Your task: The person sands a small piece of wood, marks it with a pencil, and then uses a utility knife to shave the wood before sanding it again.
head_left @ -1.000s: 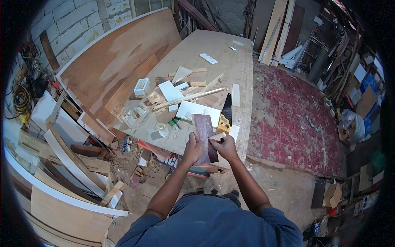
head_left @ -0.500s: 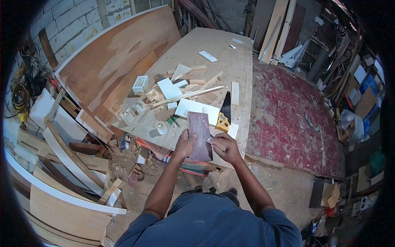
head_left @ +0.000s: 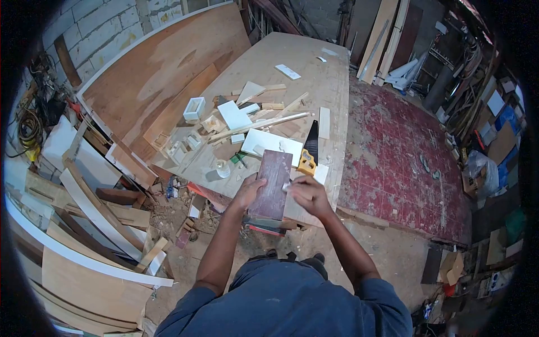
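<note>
My left hand [head_left: 249, 192] grips the left edge of a dark reddish-brown wooden board [head_left: 273, 183], its thumb lying on the face. The board is held tilted over the near edge of the worktable. At the board's right edge, my right hand [head_left: 309, 195] has its fingers pinched on a small whitish piece [head_left: 285, 186], whose kind is too small to make out. Just beyond the board lie a white panel [head_left: 264, 141] and a handsaw with a yellow handle [head_left: 307, 163].
Wood offcuts [head_left: 272, 121], a white box [head_left: 194, 108] and a clear jar [head_left: 222, 168] sit on the worktable [head_left: 303, 53]. A large brown panel [head_left: 163, 73] leans along the left side. Scrap boards [head_left: 92, 202] are piled at left; a worn red floor [head_left: 393, 163] lies at right.
The board has tilted slightly, its lower end shifting left. My right hand has moved a little along the right edge, with its fingers in a different pose. The view has shifted slightly.
</note>
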Demonstrator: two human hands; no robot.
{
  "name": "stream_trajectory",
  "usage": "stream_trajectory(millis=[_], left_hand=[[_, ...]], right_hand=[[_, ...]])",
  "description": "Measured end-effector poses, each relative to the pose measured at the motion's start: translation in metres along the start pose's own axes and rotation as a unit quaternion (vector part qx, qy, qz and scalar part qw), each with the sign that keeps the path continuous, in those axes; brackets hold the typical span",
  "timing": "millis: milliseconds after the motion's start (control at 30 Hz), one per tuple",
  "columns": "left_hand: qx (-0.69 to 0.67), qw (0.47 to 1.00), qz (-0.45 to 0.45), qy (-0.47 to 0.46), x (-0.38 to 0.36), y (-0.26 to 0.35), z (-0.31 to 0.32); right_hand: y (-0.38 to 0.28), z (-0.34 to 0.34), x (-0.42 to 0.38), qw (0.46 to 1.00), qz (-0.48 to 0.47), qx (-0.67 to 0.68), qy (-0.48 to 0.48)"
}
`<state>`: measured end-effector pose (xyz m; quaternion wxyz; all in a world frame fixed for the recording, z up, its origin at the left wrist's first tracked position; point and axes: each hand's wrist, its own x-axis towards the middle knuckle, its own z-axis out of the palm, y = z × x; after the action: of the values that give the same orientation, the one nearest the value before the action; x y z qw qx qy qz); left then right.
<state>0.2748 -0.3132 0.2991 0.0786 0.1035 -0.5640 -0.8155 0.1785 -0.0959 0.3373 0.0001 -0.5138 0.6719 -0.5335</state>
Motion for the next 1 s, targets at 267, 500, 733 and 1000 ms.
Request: stream_trajectory(millis=[267, 500, 733, 1000], left_hand=[[0.052, 0.998, -0.028, 0.006, 0.006, -0.004, -0.003], [0.125, 0.988, 0.001, 0.093, 0.009, -0.019, -0.003], [0.087, 0.990, -0.007, 0.115, 0.010, -0.032, -0.003], [0.184, 0.976, 0.004, 0.116, 0.009, -0.023, 0.009]], right_hand=[[0.043, -0.014, -0.006, 0.999, 0.046, -0.023, -0.015], [0.024, -0.004, 0.000, 0.898, 0.329, 0.222, 0.189], [0.021, 0.001, -0.011, 0.830, 0.363, 0.393, 0.156], [0.014, 0.005, -0.009, 0.847, 0.349, 0.374, 0.147]])
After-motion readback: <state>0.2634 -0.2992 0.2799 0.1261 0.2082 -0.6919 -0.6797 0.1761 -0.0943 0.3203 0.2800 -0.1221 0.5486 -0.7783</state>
